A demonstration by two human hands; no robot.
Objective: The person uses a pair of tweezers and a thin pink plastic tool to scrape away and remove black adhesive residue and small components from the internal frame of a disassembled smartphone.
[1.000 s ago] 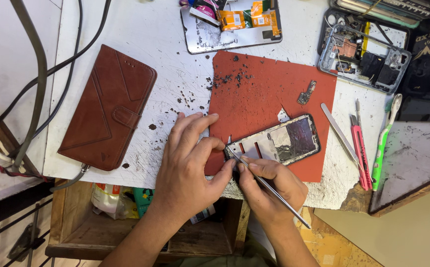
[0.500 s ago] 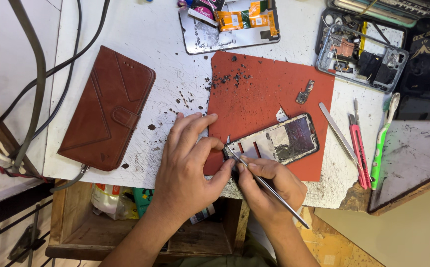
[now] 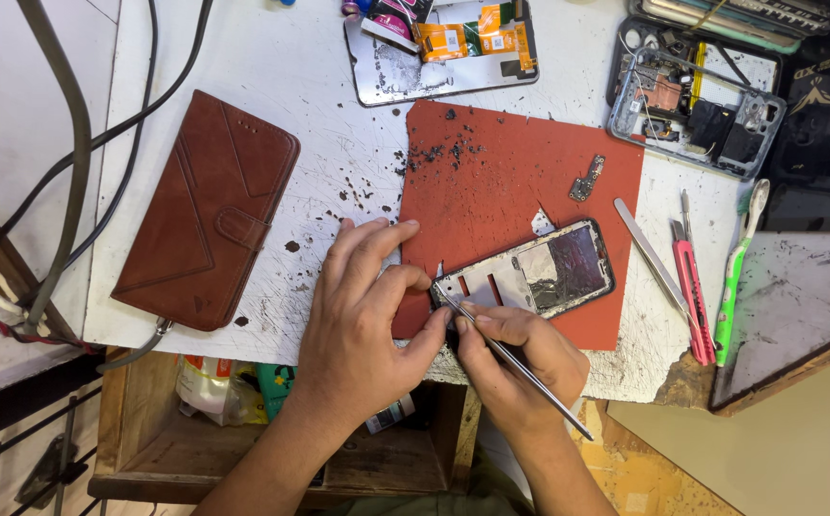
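**Hands on an opened phone at the bench's front edge**

A brown leather wallet case [image 3: 207, 210] lies toward the left edge. The left hand [image 3: 365, 315] pinches the stripped phone frame [image 3: 526, 271], hiding its left end, on the red mat [image 3: 515, 172]. The right hand [image 3: 515, 358] grips thin metal tweezers [image 3: 510, 358]; their tip is hard to make out.

bright even overhead light | soft shadows | sharp focus
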